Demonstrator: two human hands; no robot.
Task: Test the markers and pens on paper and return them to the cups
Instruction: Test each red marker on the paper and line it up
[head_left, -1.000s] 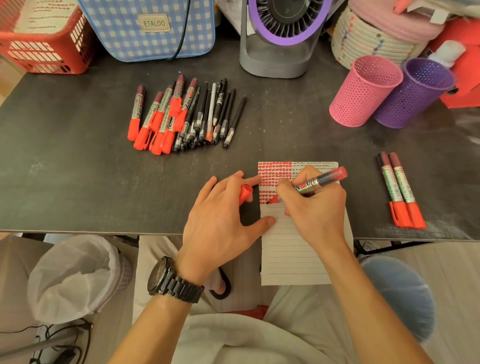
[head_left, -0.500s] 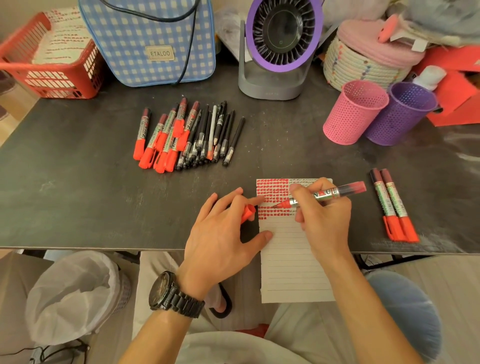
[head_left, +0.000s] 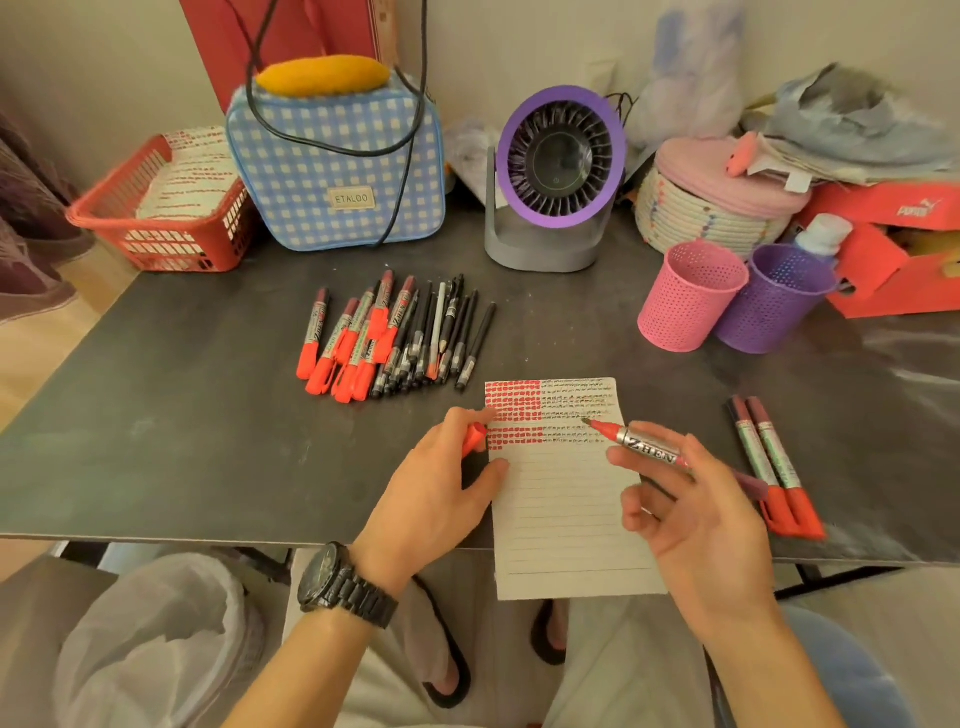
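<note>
head | left hand (head_left: 436, 499) grip pinching red cap (head_left: 474, 436), thumb on paper (head_left: 566, 519) edge | right hand (head_left: 696, 519) grip clamped on uncapped marker (head_left: 649, 449), tip seemingly just off paper | pink cup (head_left: 688, 296), purple cup (head_left: 774, 299) far right on table (head_left: 208, 415)

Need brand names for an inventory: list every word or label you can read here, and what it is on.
"ETALOO": tag on the blue checked bag.
"ZHEN": barrel of the marker in the right hand.
"PUMA": lid of the red shoebox, slightly blurred.
Print on the piled markers and the two markers at right: too blurred to read.
</note>
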